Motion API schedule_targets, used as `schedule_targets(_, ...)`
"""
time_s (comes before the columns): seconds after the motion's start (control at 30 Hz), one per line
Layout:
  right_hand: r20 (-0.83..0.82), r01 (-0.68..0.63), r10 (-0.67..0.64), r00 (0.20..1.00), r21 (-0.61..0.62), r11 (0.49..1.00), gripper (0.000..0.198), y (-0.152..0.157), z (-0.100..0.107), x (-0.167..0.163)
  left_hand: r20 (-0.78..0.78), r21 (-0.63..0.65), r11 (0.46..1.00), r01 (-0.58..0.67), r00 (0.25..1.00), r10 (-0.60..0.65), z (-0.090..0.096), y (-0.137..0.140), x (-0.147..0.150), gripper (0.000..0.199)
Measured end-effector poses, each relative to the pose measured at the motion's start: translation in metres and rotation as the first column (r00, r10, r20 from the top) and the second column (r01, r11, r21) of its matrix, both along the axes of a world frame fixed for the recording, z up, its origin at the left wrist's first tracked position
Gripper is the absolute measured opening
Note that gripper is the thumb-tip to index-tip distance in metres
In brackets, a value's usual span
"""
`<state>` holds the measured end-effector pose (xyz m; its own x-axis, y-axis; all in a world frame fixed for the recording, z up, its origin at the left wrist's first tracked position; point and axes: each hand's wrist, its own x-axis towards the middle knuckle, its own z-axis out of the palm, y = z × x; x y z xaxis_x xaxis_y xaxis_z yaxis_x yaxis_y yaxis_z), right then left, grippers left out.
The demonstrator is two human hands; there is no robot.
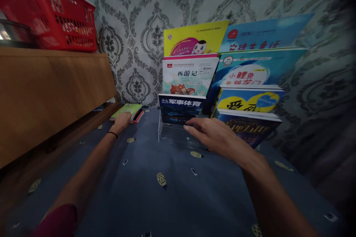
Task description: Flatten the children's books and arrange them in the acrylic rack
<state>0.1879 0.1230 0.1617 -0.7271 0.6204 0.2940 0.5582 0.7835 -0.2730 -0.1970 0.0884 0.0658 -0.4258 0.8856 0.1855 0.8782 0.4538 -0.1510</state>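
A small stack of books lies flat at the left, a green book point(132, 109) on top and an orange-red edge beneath. My left hand point(122, 120) is closed on the green book, its fingertips partly hidden. In front of me, a clear plastic stand point(169, 133) holds upright books in tiers. Its lowest left tier has a dark navy book point(178, 109). My right hand point(214, 131) touches the lower front of that book, thumb and forefinger apart. Behind it stand a white-and-green book point(178, 70) and a yellow book point(194, 33).
More books fill the right column: a blue book point(264, 31), a teal one point(280, 64), a yellow-and-blue one point(247, 98) and a dark one point(250, 127). A red basket point(50, 14) sits on a wooden cabinet point(55, 92). Patterned dark blue cloth point(139, 192) covers the surface.
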Motion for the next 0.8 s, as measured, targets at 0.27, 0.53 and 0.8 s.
schedule_targets(0.27, 0.061, 0.002, -0.002, 0.998, -0.001, 1.0, 0.041, 0.0, -0.001, -0.006, 0.176, 0.051, 0.997, 0.065, 0.982, -0.073, 0.005, -0.049, 0.003, 0.03)
schedule_targets(0.53, 0.156, -0.043, 0.046, 0.987, -0.02, 0.999, 0.039, -0.008, -0.003, -0.01, 0.524, 0.217, 0.927, -0.306, 0.838, 0.153, -0.009, -0.05, -0.032, 0.046)
schedule_targets(0.8, -0.301, -0.466, 0.392, 0.869, -0.235, 0.853, 0.035, -0.039, 0.006, -0.013, 0.843, 0.316, 0.855, -0.412, 0.535, -0.054, -0.031, -0.059, -0.028, 0.038)
